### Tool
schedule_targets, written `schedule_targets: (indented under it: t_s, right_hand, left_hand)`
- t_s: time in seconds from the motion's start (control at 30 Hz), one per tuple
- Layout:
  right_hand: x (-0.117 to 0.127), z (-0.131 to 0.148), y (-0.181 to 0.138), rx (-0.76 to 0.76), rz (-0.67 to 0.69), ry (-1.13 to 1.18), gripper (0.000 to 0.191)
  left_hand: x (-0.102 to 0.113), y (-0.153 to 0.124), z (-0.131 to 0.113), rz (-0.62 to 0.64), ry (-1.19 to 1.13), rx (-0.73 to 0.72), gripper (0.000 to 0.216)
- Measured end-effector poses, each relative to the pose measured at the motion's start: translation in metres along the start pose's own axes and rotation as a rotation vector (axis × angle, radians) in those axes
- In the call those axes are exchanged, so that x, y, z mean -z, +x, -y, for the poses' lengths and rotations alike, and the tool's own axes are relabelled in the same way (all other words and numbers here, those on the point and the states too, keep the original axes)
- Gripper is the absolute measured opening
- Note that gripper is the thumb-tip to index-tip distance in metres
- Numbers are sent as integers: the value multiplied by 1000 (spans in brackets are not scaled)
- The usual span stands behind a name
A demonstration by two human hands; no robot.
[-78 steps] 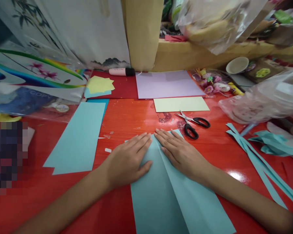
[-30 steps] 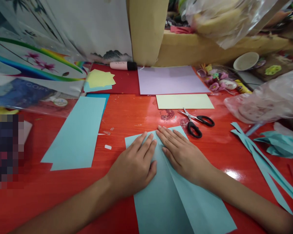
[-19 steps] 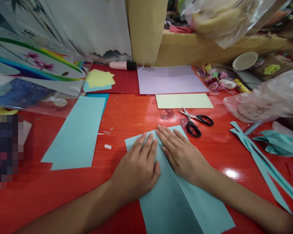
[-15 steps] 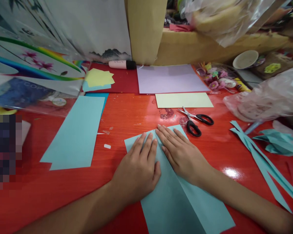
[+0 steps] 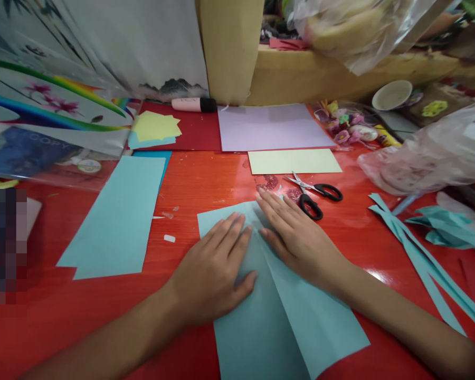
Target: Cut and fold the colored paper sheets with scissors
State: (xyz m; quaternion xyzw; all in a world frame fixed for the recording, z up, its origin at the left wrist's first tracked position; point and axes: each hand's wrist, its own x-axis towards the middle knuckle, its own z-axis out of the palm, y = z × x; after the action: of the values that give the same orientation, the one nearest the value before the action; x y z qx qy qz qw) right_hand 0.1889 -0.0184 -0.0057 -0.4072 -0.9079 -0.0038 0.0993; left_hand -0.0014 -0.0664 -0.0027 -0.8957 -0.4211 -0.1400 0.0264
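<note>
A light blue sheet of paper (image 5: 257,306) with a lengthwise crease lies in front of me on the red table. My left hand (image 5: 214,269) rests flat on its left half, fingers stretched out and thumb apart. On the right half, near the far edge, lies my right hand (image 5: 304,243), also flat, with its fingers extended. Neither hand grips anything. Just beyond my right hand is a pair of scissors (image 5: 311,192) with black handles, its blades apart. The palms hide part of the paper.
Blue sheets (image 5: 119,216) lie at the left. Blue paper strips (image 5: 423,269) and a plastic bag (image 5: 427,153) are at the right. Along the back are a lilac sheet (image 5: 273,126), a pale yellow strip (image 5: 295,162), yellow cut-outs (image 5: 156,125) and a pink marker (image 5: 193,104).
My left hand has slid slightly left and its thumb has spread outward. My right hand has shifted a little farther from me, and the paper's near end has moved left.
</note>
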Motion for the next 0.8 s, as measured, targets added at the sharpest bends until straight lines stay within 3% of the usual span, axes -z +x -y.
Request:
schedule_targets:
  t_s: [0.2,0.8]
  right_hand:
    - [-6,6,-6,8,85,14,49]
    - [-5,13,-4,-61,94,-22,49]
  left_hand:
    - [-5,-1,3,47,-11,71,61]
    - [-8,3,-12,26,20,173,61]
